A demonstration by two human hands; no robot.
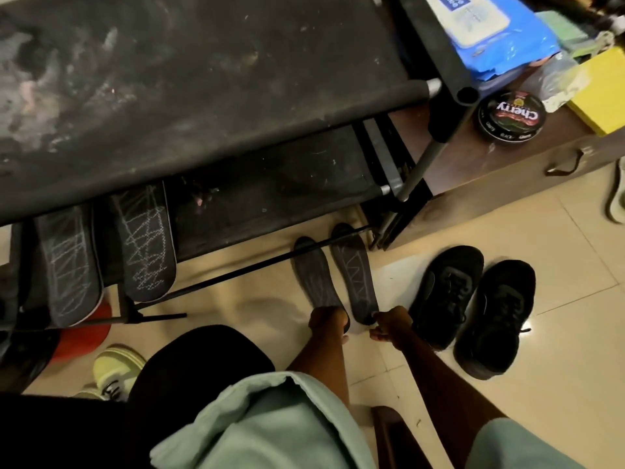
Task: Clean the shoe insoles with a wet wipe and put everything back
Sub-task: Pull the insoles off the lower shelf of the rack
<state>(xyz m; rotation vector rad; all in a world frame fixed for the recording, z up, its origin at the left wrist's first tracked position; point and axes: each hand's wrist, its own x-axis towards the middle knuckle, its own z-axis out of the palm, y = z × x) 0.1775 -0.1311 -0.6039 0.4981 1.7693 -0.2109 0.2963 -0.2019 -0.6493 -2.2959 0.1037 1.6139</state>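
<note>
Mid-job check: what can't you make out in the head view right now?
Head view:
- Heel ends of left insole and right insole: covered by left hand and right hand.
- Insoles on rack: upper ends under top shelf.
- Wipes pack: cut by top edge.
- Black shoes: insides too dark.

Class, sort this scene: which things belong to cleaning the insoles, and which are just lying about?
For the job: left hand gripping left insole, right hand pinching right insole, black shoes, blue wipe pack.
Lying about: polish tin, yellow box, pale green sneaker.
</note>
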